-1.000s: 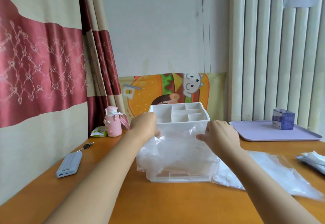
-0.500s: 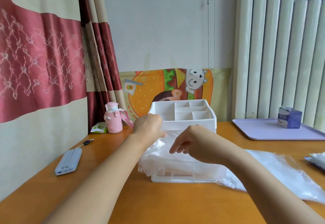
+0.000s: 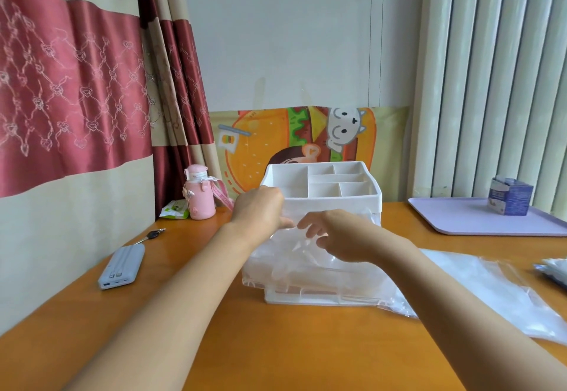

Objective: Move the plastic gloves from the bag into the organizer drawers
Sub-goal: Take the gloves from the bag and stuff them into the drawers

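Left hand (image 3: 260, 209) pinches plastic gloves (image 3: 306, 263) at organizer (image 3: 376, 203) front; right hand (image 3: 340, 234) apparently gripping too.

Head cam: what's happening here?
A person is working a wad of clear plastic gloves at the front of the white organizer. The left hand pinches the top of the wad; the right hand has its fingers in the plastic, grip unclear. The gloves drape over the bottom drawer, not tucked in. The flat bag lies to the right.
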A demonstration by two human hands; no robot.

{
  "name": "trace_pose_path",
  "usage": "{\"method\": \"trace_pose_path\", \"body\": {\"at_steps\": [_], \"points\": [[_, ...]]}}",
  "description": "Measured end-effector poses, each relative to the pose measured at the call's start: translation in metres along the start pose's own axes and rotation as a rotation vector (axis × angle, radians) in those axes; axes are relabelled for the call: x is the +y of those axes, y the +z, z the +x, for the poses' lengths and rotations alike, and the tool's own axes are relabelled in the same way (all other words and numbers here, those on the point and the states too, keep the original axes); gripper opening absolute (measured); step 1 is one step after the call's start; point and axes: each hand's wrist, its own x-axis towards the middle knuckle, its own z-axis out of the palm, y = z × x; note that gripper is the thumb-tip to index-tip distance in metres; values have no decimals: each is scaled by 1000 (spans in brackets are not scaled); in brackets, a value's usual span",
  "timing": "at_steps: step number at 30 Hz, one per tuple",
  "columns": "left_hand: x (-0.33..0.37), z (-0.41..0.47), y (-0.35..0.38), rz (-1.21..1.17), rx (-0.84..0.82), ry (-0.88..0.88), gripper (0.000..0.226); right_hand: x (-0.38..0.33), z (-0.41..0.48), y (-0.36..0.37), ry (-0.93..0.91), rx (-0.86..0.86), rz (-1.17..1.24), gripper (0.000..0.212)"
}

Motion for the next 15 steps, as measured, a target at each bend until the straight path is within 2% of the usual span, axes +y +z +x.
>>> {"method": "trace_pose_path", "body": {"at_steps": [4, 9, 12, 15], "points": [[-4, -4, -11, -114, 109, -70, 40, 0, 4, 10, 0, -1, -27, 46], [4, -22, -26, -242, 255, -43, 30, -3, 10, 15, 71, -173, -166, 67], [13, -35, -32, -507, 38, -57, 29, -10, 15, 15, 102, -252, -299, 68], [16, -40, -30, -530, -190, -66, 10, -10, 23, 19, 143, -295, -348, 68]]}}
